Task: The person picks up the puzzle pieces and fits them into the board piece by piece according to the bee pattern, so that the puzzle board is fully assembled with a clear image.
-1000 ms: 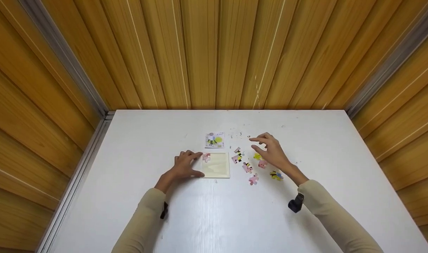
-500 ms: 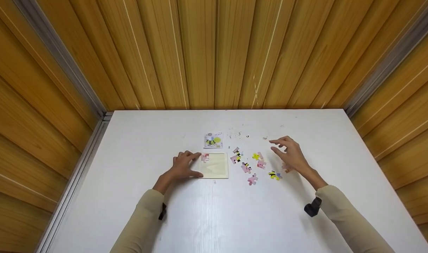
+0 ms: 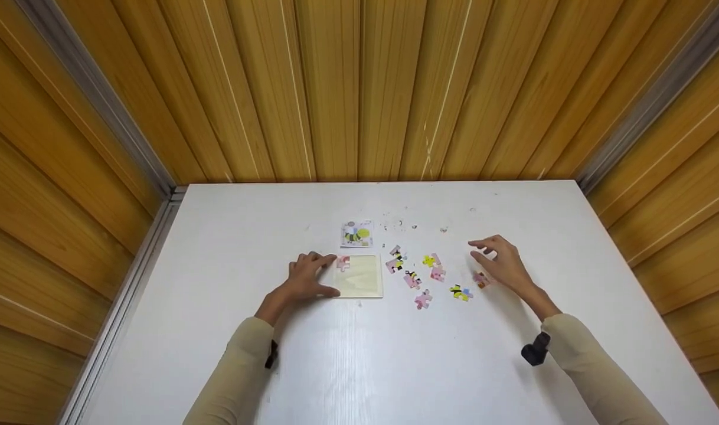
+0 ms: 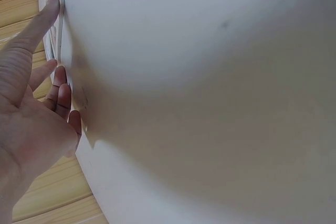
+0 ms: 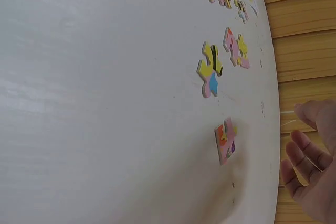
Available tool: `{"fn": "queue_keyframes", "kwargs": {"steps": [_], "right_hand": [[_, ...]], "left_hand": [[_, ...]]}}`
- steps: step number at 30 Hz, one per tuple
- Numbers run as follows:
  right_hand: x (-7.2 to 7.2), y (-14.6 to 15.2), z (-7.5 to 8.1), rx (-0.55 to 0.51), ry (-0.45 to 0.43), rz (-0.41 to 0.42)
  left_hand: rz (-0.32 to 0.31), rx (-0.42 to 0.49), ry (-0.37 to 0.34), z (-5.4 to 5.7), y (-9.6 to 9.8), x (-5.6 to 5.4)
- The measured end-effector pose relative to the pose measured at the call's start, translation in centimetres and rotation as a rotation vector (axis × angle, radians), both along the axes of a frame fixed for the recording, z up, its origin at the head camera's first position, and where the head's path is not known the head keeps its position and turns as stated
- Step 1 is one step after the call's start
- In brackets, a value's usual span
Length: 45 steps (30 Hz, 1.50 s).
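My left hand [image 3: 305,277] rests at the left edge of a shallow square puzzle tray [image 3: 365,286]. Its thumb and index finger lie spread on the tray's two left corners; in the left wrist view the straight thumb [image 4: 39,22] lies on the rim. One pink jigsaw piece [image 3: 342,263] sits in the tray's upper left corner. Above the table at the right is my right hand [image 3: 502,260], thumb and index finger parted with nothing between them. Just below it lies a pink and orange piece [image 5: 226,141]. A yellow, black and blue piece [image 5: 210,70] lies nearby.
Between tray and right hand lie several loose pieces, among them a pink one [image 3: 423,299], a yellow and pink pair [image 3: 434,267] and black-striped ones [image 3: 396,260]. A square bee picture card [image 3: 356,234] lies behind the tray. Wood-panelled walls [image 3: 359,88] enclose the white table [image 3: 347,360].
My right hand has moved rightward from over the loose pieces, and the pink and orange piece beneath it now shows. The left hand keeps its place on the tray.
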State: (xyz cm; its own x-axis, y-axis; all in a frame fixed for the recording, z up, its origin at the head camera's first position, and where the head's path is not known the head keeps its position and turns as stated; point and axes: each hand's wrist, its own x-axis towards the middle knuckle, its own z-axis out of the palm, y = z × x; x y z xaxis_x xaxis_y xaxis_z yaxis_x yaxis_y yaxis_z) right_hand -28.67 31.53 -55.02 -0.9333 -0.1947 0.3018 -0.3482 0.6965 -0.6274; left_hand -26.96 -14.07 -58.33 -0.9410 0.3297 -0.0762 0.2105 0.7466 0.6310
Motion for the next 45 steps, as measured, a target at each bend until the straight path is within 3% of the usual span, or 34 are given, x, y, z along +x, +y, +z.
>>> {"fn": "queue_keyframes", "kwargs": {"steps": [13, 24, 32, 39, 45], "right_hand": [[0.6, 1.2, -0.7, 0.0, -0.037, -0.008], [1.1, 0.0, -1.0, 0.006, -0.024, 0.01], [2.6, -2.6, -1.3, -0.026, -0.015, 0.179], [3.3, -4.7, -2.2, -0.021, -0.128, 0.375], [3.6, -5.9, -2.8, 0.057, -0.18, 0.432]], "left_hand": [[-0.006, -0.004, -0.002, 0.3, 0.0, 0.1], [-0.014, 0.001, 0.006, 0.2, 0.0, 0.1], [-0.011, -0.007, 0.004, 0.1, 0.0, 0.1], [-0.01, -0.007, 0.006, 0.2, 0.0, 0.2], [-0.007, 0.01, -0.001, 0.0, -0.1, 0.1]]}}
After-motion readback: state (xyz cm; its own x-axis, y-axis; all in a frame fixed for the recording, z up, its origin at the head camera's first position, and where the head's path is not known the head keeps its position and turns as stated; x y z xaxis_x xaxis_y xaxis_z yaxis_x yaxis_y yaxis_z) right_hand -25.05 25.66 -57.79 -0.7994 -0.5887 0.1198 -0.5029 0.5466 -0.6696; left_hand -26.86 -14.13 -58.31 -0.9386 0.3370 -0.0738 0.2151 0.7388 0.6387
